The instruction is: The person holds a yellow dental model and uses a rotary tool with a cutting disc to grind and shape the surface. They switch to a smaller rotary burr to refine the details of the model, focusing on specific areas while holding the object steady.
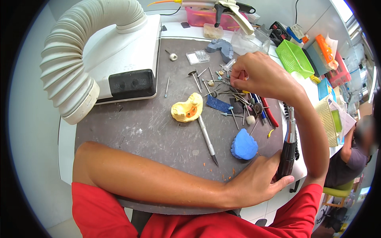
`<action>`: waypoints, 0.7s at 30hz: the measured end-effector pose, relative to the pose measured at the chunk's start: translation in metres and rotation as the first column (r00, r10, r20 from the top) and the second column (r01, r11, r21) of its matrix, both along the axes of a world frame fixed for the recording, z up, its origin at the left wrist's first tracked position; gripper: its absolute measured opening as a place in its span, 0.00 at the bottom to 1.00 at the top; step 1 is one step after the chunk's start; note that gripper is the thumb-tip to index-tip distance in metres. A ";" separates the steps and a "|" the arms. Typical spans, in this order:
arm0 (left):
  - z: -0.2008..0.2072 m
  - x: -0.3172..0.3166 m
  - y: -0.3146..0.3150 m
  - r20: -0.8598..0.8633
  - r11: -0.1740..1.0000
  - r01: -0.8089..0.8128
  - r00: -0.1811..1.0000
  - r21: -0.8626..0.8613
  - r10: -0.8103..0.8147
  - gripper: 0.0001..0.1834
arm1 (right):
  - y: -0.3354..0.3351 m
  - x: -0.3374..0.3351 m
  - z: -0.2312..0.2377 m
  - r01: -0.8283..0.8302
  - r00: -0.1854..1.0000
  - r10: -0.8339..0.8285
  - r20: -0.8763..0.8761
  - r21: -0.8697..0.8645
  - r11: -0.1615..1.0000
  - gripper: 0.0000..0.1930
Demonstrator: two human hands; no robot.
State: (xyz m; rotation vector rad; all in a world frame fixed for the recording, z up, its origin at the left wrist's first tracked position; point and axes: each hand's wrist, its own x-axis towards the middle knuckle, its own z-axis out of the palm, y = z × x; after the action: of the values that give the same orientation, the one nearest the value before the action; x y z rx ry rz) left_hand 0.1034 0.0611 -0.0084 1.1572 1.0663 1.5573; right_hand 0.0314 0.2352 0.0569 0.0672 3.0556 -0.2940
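Note:
My left forearm crosses the front of the bench, and my left hand [258, 178] grips a black and silver rotary handpiece [288, 148], its metal nose pointing up. My right hand [258, 73] reaches over a heap of rotary burs [238, 95], fingers curled together; what they hold, if anything, is hidden. By its fingertips sits a small clear plastic piece [229, 65]. A yellow dental cast [188, 108] with an orange-red patch lies mid-bench beside a pointed metal carving tool [207, 139]. Nearer my left hand rests a blue dental model [244, 144].
A white dust extractor [131, 59] with a ribbed hose [67, 51] stands at left. At the back are a grey dental model [220, 48], a pink bin [198, 18] and a dispensing gun [234, 14]. A green basket [294, 58] stands right; a person [349, 158] sits beyond.

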 end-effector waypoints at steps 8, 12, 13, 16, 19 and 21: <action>0.000 -0.002 -0.001 -0.043 0.998 0.050 0.998 -0.047 -0.052 0.20 | -0.008 -0.002 0.000 0.141 0.988 -0.133 0.078 -0.103 0.985 0.08; 0.001 -0.005 0.000 -0.065 0.995 0.085 0.994 -0.059 -0.089 0.21 | -0.010 0.000 0.000 0.101 0.994 -0.098 0.041 -0.082 0.992 0.08; 0.002 -0.006 0.000 -0.072 0.994 0.091 0.993 -0.063 -0.096 0.21 | -0.011 0.001 0.000 0.072 0.997 -0.074 -0.016 -0.092 0.993 0.07; 0.002 -0.006 -0.001 -0.074 0.993 0.093 0.992 -0.071 -0.098 0.21 | -0.009 0.008 0.002 0.016 0.989 -0.032 -0.143 -0.111 0.994 0.07; 0.003 -0.005 -0.001 -0.049 0.993 0.091 0.994 -0.075 -0.095 0.21 | -0.007 0.012 0.008 0.025 0.985 -0.047 -0.167 -0.134 0.991 0.06; 0.003 -0.006 -0.002 -0.053 0.990 0.112 0.992 -0.089 -0.117 0.21 | -0.006 0.015 0.009 0.009 0.985 -0.037 -0.166 -0.165 0.986 0.06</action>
State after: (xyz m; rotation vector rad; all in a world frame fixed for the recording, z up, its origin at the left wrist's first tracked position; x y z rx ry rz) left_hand 0.0970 0.0590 -0.0052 1.1901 1.0757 1.3830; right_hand 0.0461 0.2295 0.0663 0.0716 3.1847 -0.5808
